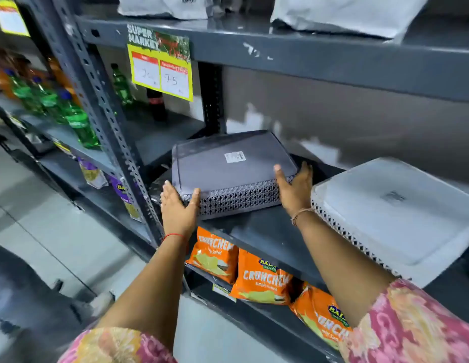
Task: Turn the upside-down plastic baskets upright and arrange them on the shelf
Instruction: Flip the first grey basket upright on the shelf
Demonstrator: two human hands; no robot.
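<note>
Nothing upright yet: we take the first basket.
Our left hand [179, 209] and right hand [295, 188], fingers spread, press both ends of the dark basket [229, 170] at frame centre; the pale basket [396, 216], right, also lies inverted on the shelf [267, 237].

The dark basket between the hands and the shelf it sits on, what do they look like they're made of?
Dark basket: it looks like moulded plastic, matt grey, with a smooth flat base facing up, a paper label on it and lattice-cut side walls.

Shelf: probably painted steel. The dark grey surface is slightly glossy, the upright beside it is punched with holes, and pale scuffs on the board edge above suggest chipped paint.
</note>
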